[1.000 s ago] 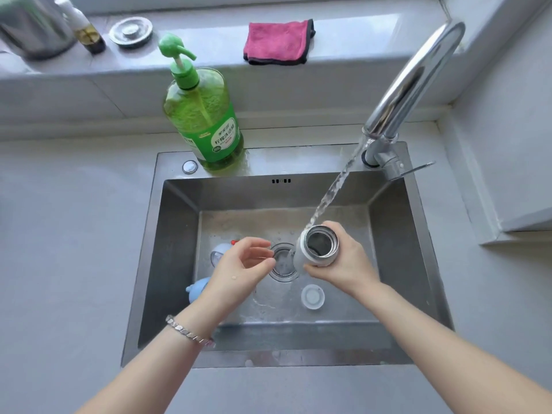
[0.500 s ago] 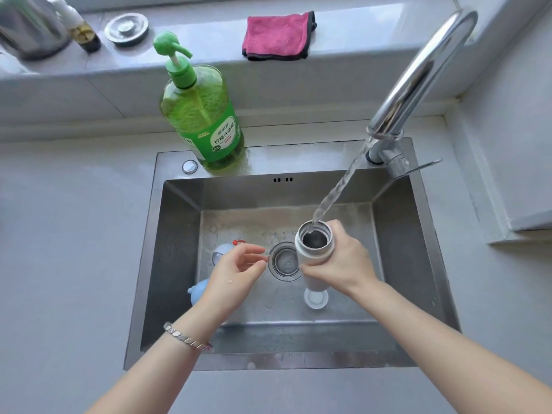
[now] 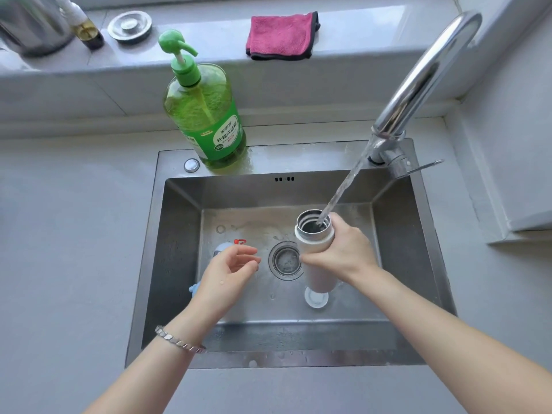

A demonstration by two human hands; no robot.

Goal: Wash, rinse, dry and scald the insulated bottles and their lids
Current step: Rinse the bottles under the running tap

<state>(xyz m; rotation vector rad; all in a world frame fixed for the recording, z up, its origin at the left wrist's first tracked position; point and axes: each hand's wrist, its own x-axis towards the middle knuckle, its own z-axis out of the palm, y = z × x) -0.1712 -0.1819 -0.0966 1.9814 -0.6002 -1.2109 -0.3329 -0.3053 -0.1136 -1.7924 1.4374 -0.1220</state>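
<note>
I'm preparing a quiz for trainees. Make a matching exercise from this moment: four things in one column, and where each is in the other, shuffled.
1 bottle
2 cloth
3 soap
4 lid

A on the ledge
B in the right hand
C on the sink floor
D on the sink rim

Pairs: 1-B, 2-A, 3-D, 4-C

"柠檬洗洁精" on green soap bottle (image 3: 206,121)

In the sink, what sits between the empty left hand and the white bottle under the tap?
Head view: only the round drain strainer lies between the left hand and the white bottle.
</note>
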